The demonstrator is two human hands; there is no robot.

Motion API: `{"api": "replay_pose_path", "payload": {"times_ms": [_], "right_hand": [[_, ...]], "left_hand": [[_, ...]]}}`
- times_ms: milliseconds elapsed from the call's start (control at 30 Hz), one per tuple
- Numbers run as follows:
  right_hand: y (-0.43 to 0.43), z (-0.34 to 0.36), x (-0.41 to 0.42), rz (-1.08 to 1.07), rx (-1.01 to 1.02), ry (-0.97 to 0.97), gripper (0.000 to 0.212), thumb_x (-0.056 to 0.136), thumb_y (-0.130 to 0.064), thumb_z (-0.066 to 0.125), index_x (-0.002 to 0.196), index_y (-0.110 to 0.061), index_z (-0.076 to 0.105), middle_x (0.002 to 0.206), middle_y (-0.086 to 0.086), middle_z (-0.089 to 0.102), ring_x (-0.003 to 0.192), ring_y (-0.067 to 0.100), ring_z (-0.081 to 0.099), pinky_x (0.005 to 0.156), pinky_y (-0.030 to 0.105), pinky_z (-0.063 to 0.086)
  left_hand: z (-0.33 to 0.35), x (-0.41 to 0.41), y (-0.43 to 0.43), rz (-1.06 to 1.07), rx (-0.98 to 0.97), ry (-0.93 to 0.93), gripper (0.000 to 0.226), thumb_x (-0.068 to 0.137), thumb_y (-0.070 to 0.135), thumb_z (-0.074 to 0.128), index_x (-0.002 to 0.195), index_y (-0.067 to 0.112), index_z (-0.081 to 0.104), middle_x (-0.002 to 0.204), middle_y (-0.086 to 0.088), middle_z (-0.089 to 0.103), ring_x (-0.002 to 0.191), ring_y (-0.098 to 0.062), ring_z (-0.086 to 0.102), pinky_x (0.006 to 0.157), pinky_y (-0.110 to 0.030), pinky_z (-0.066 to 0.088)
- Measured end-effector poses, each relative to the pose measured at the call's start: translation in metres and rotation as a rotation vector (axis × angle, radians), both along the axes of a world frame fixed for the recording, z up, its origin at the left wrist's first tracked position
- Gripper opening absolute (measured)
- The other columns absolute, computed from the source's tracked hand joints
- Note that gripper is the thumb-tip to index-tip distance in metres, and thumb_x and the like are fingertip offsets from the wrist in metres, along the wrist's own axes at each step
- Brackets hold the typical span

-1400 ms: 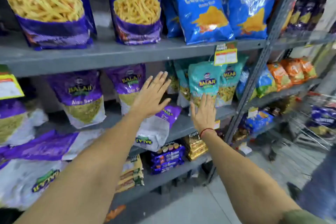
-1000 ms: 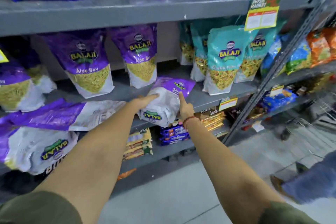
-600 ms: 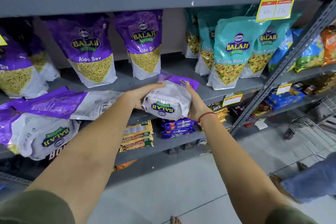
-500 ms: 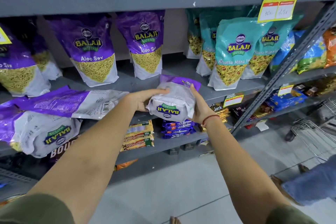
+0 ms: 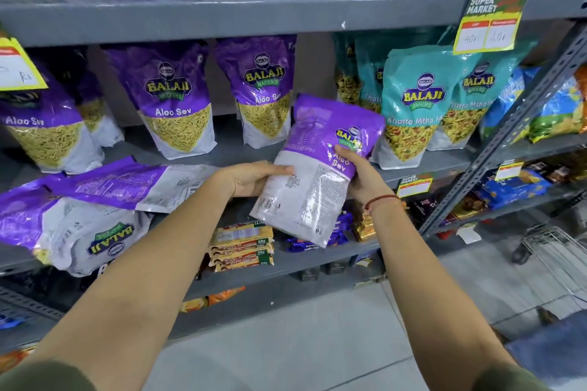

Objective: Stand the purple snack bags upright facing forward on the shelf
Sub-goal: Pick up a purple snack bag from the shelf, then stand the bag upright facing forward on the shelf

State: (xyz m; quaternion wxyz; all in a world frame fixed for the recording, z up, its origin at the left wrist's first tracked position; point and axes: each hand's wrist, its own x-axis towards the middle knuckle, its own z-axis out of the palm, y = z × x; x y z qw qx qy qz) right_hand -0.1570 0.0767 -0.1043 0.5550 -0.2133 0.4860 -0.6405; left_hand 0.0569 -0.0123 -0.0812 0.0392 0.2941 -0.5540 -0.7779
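Purple Aloo Sev bag (image 5: 320, 149) was off the shelf (image 5: 228, 149), tilted toward one o'clock; fingers of left hand (image 5: 251, 176) and right hand (image 5: 359, 173) clasped its sides, likely to turn it forward. Two flat bags (image 5: 95, 200) lay at nine o'clock.

Purple/white Aloo Sev bag (image 5: 317, 168) is held off the shelf (image 5: 222, 14), tilted w/ purple top up-right, back panel showing. Three more purple bags (image 5: 173, 101) stand upright facing fwd at the back of the shelf. Two others (image 5: 73, 232) lie flat at left front, one upside down.
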Motion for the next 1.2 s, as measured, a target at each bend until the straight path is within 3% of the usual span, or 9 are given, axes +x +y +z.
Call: {"api": "replay_pose_path", "payload": {"times_ms": [200, 367, 500, 633, 700, 800, 933, 1067, 1200], "right_hand": [[-0.030, 0.062, -0.003, -0.080, -0.284, 0.177, 0.019, 0.081, 0.002, 0.066, 0.089, -0.015, 0.064, 0.072, -0.001, 0.076, 0.065, 0.013, 0.072, 0.062, 0.029, 0.060], [-0.051, 0.099, -0.015, -0.180, -0.411, 0.347, 0.016, 0.066, -0.008, 0.078, 0.075, -0.018, 0.068, 0.067, -0.004, 0.074, 0.061, 0.010, 0.068, 0.068, 0.032, 0.059], [-0.054, 0.100, -0.028, -0.164, -0.392, 0.404, 0.018, 0.071, -0.005, 0.076, 0.084, -0.016, 0.069, 0.075, -0.003, 0.077, 0.070, 0.011, 0.071, 0.069, 0.028, 0.059], [-0.049, 0.066, -0.031, -0.104, -0.272, 0.449, 0.024, 0.080, -0.003, 0.071, 0.096, -0.019, 0.065, 0.082, -0.009, 0.076, 0.075, 0.005, 0.070, 0.066, 0.020, 0.057], [-0.043, 0.043, -0.029, -0.075, -0.194, 0.517, 0.025, 0.078, -0.006, 0.073, 0.098, -0.020, 0.064, 0.089, -0.010, 0.074, 0.081, 0.006, 0.069, 0.079, 0.025, 0.057], [-0.039, 0.016, -0.025, -0.059, -0.147, 0.591, 0.030, 0.076, -0.010, 0.077, 0.103, -0.011, 0.065, 0.099, 0.003, 0.072, 0.094, 0.015, 0.067, 0.094, 0.036, 0.052], [-0.035, 0.008, -0.016, -0.138, -0.133, 0.645, 0.043, 0.072, -0.018, 0.081, 0.107, -0.002, 0.064, 0.101, 0.010, 0.071, 0.088, 0.015, 0.067, 0.084, 0.031, 0.053], [-0.024, 0.009, 0.010, -0.353, -0.068, 0.789, 0.050, 0.064, -0.045, 0.082, 0.099, -0.013, 0.066, 0.093, 0.002, 0.074, 0.084, 0.014, 0.069, 0.079, 0.031, 0.057], [-0.002, 0.014, 0.041, -0.409, -0.019, 0.944, 0.046, 0.071, -0.059, 0.070, 0.089, -0.017, 0.064, 0.082, 0.002, 0.071, 0.079, 0.020, 0.065, 0.076, 0.035, 0.051]], "left_hand": [[0.048, -0.024, -0.023, 0.365, -0.283, 0.186, 0.021, 0.076, 0.027, 0.071, 0.096, 0.023, 0.065, 0.084, 0.011, 0.076, 0.081, -0.004, 0.069, 0.069, -0.021, 0.054], [0.081, -0.029, -0.044, 0.637, -0.321, 0.383, 0.006, 0.082, 0.019, 0.067, 0.088, 0.019, 0.065, 0.080, 0.006, 0.074, 0.076, -0.010, 0.068, 0.071, -0.027, 0.057], [0.092, -0.033, -0.049, 0.818, -0.527, 0.343, 0.013, 0.077, 0.027, 0.072, 0.085, 0.017, 0.067, 0.084, 0.000, 0.072, 0.081, -0.014, 0.066, 0.084, -0.032, 0.054], [0.049, -0.033, -0.017, 1.069, -0.775, 0.286, 0.035, 0.081, 0.036, 0.066, 0.108, 0.014, 0.061, 0.100, -0.001, 0.063, 0.087, -0.010, 0.060, 0.086, -0.025, 0.050], [0.012, -0.037, 0.013, 1.167, -0.947, 0.234, 0.026, 0.086, 0.036, 0.059, 0.109, 0.025, 0.054, 0.105, 0.007, 0.054, 0.098, -0.019, 0.058, 0.090, -0.041, 0.050], [-0.039, -0.054, 0.062, 1.056, -1.085, 0.035, 0.028, 0.086, 0.026, 0.054, 0.112, 0.015, 0.052, 0.105, 0.001, 0.049, 0.101, -0.027, 0.054, 0.087, -0.051, 0.047], [-0.070, -0.091, 0.102, 0.785, -1.046, -0.254, 0.055, 0.080, 0.021, 0.064, 0.130, 0.013, 0.042, 0.127, -0.008, 0.045, 0.121, -0.025, 0.046, 0.097, -0.043, 0.042], [-0.075, -0.115, 0.110, 0.719, -0.995, -0.306, 0.087, 0.072, 0.013, 0.070, 0.144, 0.006, 0.021, 0.143, -0.017, 0.029, 0.127, -0.033, 0.040, 0.097, -0.041, 0.043], [-0.075, -0.118, 0.097, 0.716, -0.907, -0.297, 0.083, 0.084, 0.025, 0.050, 0.146, 0.000, 0.001, 0.155, -0.022, 0.006, 0.143, -0.033, 0.018, 0.114, -0.039, 0.029]]}}
